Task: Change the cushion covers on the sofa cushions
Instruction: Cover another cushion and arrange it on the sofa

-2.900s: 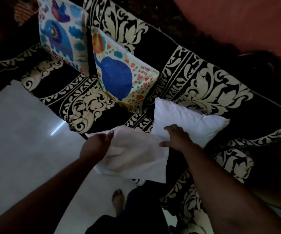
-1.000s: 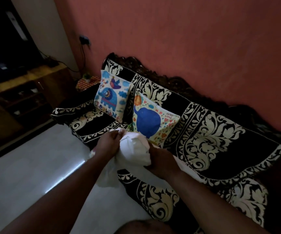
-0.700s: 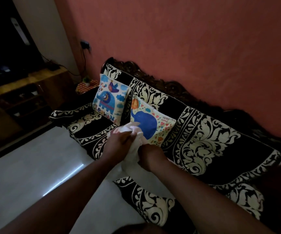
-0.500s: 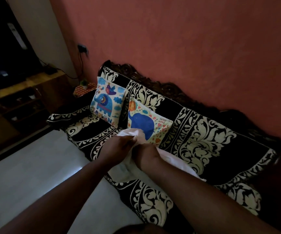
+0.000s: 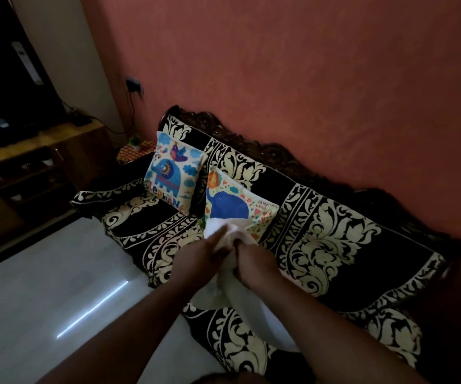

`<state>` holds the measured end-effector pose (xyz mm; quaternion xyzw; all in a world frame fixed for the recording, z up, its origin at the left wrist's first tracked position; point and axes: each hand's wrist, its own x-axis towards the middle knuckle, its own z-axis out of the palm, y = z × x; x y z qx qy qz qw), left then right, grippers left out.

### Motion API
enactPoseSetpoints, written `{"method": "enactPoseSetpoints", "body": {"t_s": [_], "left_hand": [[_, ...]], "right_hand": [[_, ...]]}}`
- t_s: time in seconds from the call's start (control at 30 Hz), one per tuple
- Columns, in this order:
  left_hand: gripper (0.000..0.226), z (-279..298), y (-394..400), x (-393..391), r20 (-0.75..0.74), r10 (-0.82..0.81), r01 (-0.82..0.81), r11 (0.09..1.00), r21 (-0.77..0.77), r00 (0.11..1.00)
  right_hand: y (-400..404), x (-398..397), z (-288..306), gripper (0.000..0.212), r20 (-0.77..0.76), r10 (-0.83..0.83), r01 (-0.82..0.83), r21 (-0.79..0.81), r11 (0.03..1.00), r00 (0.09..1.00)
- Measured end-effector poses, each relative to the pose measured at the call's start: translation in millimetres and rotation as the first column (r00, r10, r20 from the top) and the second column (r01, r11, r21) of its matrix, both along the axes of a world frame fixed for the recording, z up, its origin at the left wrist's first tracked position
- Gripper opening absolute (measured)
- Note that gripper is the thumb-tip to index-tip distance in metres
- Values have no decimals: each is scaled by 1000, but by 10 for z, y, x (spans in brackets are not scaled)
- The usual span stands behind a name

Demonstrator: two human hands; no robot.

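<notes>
A white cushion cover (image 5: 223,231) is bunched up between both my hands in front of the sofa. My left hand (image 5: 198,256) grips its left side and my right hand (image 5: 251,261) grips its right side, close together. More white fabric (image 5: 251,309), the cover or the bare insert, I cannot tell which, hangs below my hands over the seat edge. Two cushions with printed covers lean on the sofa back: one with an elephant and bird (image 5: 172,173), one with a blue elephant (image 5: 237,206) right behind my hands.
The black sofa with cream floral pattern (image 5: 334,239) runs along a red wall (image 5: 307,79). Pale glossy floor (image 5: 57,300) lies to the left. A wooden cabinet (image 5: 29,173) stands at the far left, with a wall socket and cable (image 5: 133,85) above the sofa's end.
My view rose from the seat to the whole sofa. The flat white cover I held by its edges is now gathered into a bunch, and my hands have come close together.
</notes>
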<state>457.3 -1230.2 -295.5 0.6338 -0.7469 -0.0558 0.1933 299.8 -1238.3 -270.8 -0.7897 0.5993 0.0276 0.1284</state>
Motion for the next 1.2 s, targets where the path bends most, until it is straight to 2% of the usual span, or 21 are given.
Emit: {"method": "enactPoseSetpoints", "body": {"t_s": [0.07, 0.13, 0.17, 0.23, 0.3, 0.47, 0.63, 0.7, 0.73, 0.8, 0.83, 0.9, 0.97, 1.03, 1.13, 1.17, 1.2], "left_hand": [[77, 20, -60, 70, -141, 118, -113, 993, 40, 983], [70, 95, -77, 47, -185, 157, -145, 987, 75, 970], [59, 141, -94, 21, -163, 162, -151, 985, 80, 973], [34, 200, -140, 19, -48, 106, -107, 994, -15, 993], [23, 227, -209, 61, 13, 90, -89, 995, -54, 996], [24, 324, -295, 22, -186, 73, -97, 988, -121, 980], [24, 417, -460, 116, -322, 90, -160, 967, -196, 942], [24, 492, -510, 166, -358, 137, -217, 957, -194, 924], [26, 512, -541, 203, -365, 144, -229, 952, -202, 920], [30, 562, -592, 276, -365, 141, -232, 948, -219, 920], [28, 601, -605, 302, -381, 144, -239, 947, -215, 913], [23, 654, -656, 366, -455, 129, -252, 943, -220, 881], [19, 726, -655, 388, -556, 106, -261, 943, -207, 824], [18, 771, -630, 344, -670, 89, -284, 941, -187, 737], [15, 798, -576, 238, -805, 95, -300, 948, -106, 585], [14, 768, -574, 235, -814, 114, -305, 949, -81, 570], [14, 728, -580, 259, -800, 149, -318, 946, -55, 582]], "right_hand": [[-28, -9, 26, 45, 20, -49, 49, -8, 999, 999], [-31, -15, 63, 51, -11, 2, -3, -21, 1000, 1000], [-36, 4, 93, 53, -67, 30, -33, -43, 999, 997], [-22, 26, 88, 55, -86, 60, -67, -79, 995, 994], [-57, 27, 53, 60, -76, 40, -47, -84, 995, 996], [-79, -211, 56, 104, -44, -81, 75, -122, 990, 996], [3, -688, -179, 124, 131, -244, 255, -70, 964, 961], [58, -889, -412, 135, 196, -375, 384, -8, 923, 906], [90, -965, -502, 141, 259, -458, 464, 42, 885, 851], [96, -1148, -803, 151, 427, -593, 599, 137, 789, 683], [90, -1252, -938, 154, 530, -616, 612, 212, 762, 583], [132, -1280, -918, 160, 690, -609, 528, 373, 763, 392], [166, -1198, -869, 150, 744, -569, 407, 426, 808, 350], [166, -1039, -818, 134, 805, -481, 330, 375, 866, 348], [118, -909, -828, 122, 877, -404, 398, 285, 872, 259], [78, -898, -780, 121, 887, -388, 422, 260, 869, 252], [41, -861, -663, 123, 875, -393, 447, 243, 861, 282]]}}
